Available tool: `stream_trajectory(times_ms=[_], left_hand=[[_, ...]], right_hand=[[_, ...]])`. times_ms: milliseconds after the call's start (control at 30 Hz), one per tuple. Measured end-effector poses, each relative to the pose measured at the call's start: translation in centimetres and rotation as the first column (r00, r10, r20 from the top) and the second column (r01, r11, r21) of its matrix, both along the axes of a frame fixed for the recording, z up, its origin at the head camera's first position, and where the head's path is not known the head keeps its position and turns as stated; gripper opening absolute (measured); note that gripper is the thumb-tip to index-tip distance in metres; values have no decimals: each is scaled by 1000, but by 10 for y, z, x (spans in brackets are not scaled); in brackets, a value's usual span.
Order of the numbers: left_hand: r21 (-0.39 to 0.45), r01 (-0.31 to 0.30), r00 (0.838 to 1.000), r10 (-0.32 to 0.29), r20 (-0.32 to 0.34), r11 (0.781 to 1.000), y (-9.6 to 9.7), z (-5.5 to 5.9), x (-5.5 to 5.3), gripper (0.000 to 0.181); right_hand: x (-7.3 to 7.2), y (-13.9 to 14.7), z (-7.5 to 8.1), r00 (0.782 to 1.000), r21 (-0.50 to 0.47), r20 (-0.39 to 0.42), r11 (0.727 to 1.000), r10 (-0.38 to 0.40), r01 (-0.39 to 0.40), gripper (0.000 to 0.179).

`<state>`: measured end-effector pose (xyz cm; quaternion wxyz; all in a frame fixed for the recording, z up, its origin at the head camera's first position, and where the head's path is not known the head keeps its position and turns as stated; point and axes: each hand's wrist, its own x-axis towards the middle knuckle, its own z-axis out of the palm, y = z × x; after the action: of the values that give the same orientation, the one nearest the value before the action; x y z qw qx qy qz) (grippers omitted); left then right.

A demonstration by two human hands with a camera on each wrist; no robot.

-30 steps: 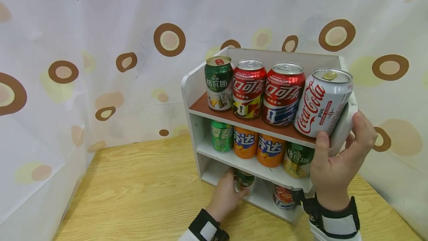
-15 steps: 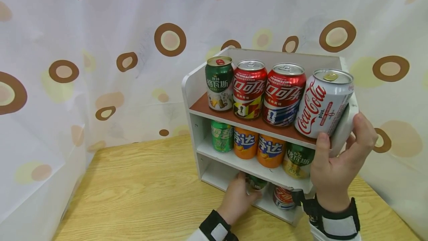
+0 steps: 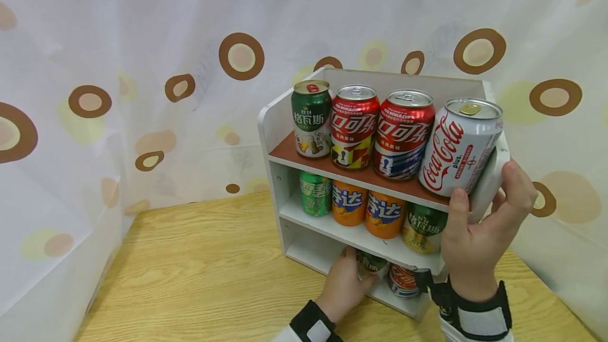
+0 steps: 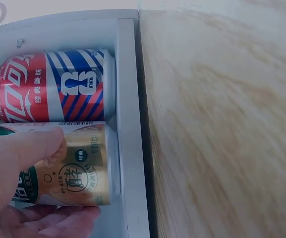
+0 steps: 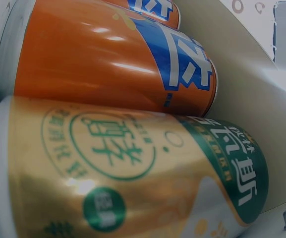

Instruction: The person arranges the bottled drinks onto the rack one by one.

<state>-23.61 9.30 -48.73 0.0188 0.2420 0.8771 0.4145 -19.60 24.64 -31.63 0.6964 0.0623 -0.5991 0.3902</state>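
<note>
On the bottom level of a small white shelf, my left hand grips a green-and-gold drink can. In the left wrist view the thumb lies over the can and the fingers pass under its other side. That can stands right beside a red-and-blue cola can, and the two look to be touching. My right hand holds the shelf's right side panel, thumb at the front and fingers round the outer side. The right wrist view shows no part of that hand.
The top level holds a green-and-white can, two red cola cans and a leaning white Coca-Cola can. The middle level holds a green can, two orange cans and a green-and-gold can. A wooden table lies underneath.
My left hand has slid the green-and-gold can rightward along the bottom level, up to the cola can. My right hand has stayed on the side panel.
</note>
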Motion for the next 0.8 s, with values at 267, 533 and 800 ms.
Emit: stream_trajectory(times_ms=[267, 533, 800], left_hand=[[2, 18, 1000, -18, 16, 1000, -3, 2, 1, 77], [-73, 41, 997, -45, -61, 996, -23, 7, -2, 61], [-57, -32, 996, 27, -85, 998, -62, 19, -7, 34]], right_hand=[[0, -1, -2, 1000, 1, -13, 1000, 16, -16, 52], [-2, -1, -2, 1000, -3, -15, 1000, 28, -28, 54], [-3, 0, 0, 998, -44, -42, 998, 47, -49, 50]])
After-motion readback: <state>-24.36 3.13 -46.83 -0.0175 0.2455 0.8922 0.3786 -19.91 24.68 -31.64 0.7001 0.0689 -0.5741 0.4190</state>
